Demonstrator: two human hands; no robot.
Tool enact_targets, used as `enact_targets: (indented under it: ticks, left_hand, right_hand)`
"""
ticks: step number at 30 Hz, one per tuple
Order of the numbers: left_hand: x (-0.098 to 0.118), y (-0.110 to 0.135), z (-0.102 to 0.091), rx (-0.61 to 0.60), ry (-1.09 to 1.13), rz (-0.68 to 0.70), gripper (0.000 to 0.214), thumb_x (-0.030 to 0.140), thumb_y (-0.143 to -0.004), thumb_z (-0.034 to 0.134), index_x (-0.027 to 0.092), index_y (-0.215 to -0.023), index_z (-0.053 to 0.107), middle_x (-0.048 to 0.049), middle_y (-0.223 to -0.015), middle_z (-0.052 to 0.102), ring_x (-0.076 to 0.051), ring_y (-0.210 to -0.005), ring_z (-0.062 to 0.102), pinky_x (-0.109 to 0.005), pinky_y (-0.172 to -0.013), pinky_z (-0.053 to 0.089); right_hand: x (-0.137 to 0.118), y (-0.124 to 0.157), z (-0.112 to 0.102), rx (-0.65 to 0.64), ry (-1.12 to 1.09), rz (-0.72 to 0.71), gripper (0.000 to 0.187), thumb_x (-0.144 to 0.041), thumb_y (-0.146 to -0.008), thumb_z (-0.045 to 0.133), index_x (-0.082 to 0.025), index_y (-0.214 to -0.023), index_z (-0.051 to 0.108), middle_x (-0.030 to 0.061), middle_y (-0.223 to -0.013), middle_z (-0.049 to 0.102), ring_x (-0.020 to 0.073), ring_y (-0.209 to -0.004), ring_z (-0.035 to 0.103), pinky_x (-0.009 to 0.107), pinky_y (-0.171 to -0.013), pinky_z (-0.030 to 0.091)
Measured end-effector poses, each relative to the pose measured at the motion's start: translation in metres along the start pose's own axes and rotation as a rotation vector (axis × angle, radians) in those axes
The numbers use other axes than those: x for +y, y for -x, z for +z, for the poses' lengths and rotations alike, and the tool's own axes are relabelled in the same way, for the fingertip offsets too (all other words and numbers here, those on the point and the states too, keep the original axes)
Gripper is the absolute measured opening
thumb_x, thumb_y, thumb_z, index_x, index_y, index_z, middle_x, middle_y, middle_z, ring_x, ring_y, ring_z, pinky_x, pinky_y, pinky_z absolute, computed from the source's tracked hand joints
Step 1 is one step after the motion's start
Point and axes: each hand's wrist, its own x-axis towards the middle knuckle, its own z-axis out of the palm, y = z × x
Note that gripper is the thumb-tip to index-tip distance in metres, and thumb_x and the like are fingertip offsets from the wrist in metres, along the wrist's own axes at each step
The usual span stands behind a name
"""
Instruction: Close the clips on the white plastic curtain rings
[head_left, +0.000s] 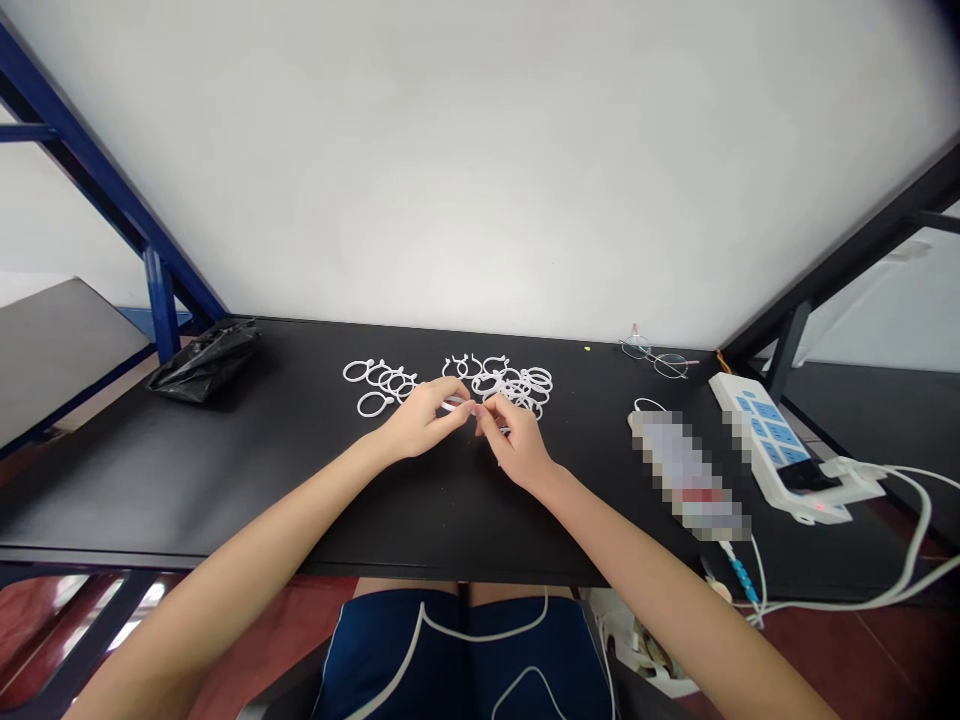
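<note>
Close together over the middle of the black desk, my left hand [426,418] and my right hand [519,440] meet at the fingertips. A white plastic ring [452,404] is pinched between them, partly hidden by the fingers. My left hand is closed around its left side, while the right thumb and finger pinch near its joint. Left of my hands lie several white rings [358,371], each with a small knob, like curtain rings. Just beyond my right hand is a tangled pile of similar rings [538,378]. Some rings [470,366] behind my hands appear to have gaps.
The black desk [300,500] backs onto a white wall. A black plastic bag [206,362] sits at the far left. On the right are eyeglasses [671,365], a blurred phone-like device [686,475] on a cable, and a white power strip [776,440] with cords [911,550].
</note>
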Motion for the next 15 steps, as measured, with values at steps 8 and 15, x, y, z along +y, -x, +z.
enact_targets:
  ticks: [8,15]
  left_hand:
    - [0.0007,-0.0001,-0.0006,-0.009,-0.001,-0.005,0.025,0.037,-0.092,0.045,0.017,-0.084,0.058,-0.0038,-0.086,0.064,-0.016,-0.078,0.059,-0.026,-0.069,0.047]
    - [0.0007,0.0001,-0.0004,-0.009,0.002,0.000,0.025,0.037,-0.091,0.044,0.017,-0.083,0.058,-0.0044,-0.086,0.064,-0.017,-0.079,0.059,-0.028,-0.071,0.048]
  right_hand:
    - [0.0007,0.0004,0.0001,-0.001,0.022,-0.007,0.027,-0.038,-0.096,0.044,-0.022,-0.076,0.050,-0.0003,-0.066,0.059,0.0132,-0.058,0.057,0.025,-0.054,0.044]
    - [0.0004,0.0004,0.0000,0.000,0.026,-0.009,0.026,-0.037,-0.096,0.044,-0.022,-0.076,0.050,-0.0006,-0.066,0.059,0.0133,-0.057,0.056,0.026,-0.055,0.044]
